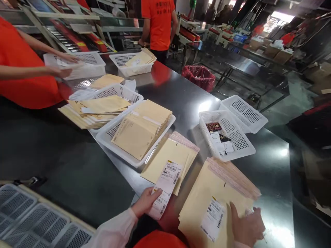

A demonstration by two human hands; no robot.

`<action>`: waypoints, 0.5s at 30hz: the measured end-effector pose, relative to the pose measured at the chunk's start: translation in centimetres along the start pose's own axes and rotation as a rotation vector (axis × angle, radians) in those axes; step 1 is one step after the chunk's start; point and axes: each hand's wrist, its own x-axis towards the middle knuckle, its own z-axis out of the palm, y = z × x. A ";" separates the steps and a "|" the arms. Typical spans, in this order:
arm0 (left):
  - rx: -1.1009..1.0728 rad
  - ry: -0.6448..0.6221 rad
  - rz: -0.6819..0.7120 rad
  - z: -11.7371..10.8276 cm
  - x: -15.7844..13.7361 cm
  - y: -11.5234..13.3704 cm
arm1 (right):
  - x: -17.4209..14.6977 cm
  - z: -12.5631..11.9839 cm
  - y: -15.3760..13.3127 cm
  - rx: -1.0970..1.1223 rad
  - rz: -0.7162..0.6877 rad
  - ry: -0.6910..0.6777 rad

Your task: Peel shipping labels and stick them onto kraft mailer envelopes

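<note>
My left hand (147, 202) is closed on a strip of printed shipping labels (167, 182), thumb on top. Part of that strip lies over a few yellow padded envelopes (157, 156) with pinkish sealing flaps. At the lower right, my right hand (248, 224) is over the edge of a stack of similar padded envelopes (199, 186). Its fingers are curled and slightly blurred, with a small whitish bit showing between them that I cannot make out. The top envelope carries a white shipping label (213, 218), just left of my right thumb.
A white basket (134, 162) of envelopes stands ahead, with heaped envelopes (98, 106) beyond. Another white basket (241, 136) at the right holds small packaged items. A co-worker's hands (64, 65) are over a basket at the far left. A red-lined bin (199, 77) stands past the table edge.
</note>
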 end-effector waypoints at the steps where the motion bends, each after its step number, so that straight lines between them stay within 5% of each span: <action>1: 0.012 0.001 0.003 0.6 0.0 -0.1 | -1.0 0.8 -2.6 0.114 -0.047 -0.032; 4: 0.078 -0.019 0.016 2.0 -0.1 -0.1 | -5.1 3.5 -10.3 0.616 -0.206 -0.688; 6: 0.138 -0.028 0.044 2.1 -0.1 0.4 | -8.1 5.4 -13.5 0.811 -0.191 -0.966; 12: -0.097 0.179 0.196 0.0 0.7 4.1 | -11.2 8.3 -16.3 0.835 -0.175 -1.396; 15: -0.070 0.186 0.133 -0.4 1.4 4.3 | -9.7 8.2 -18.2 0.830 -0.248 -1.324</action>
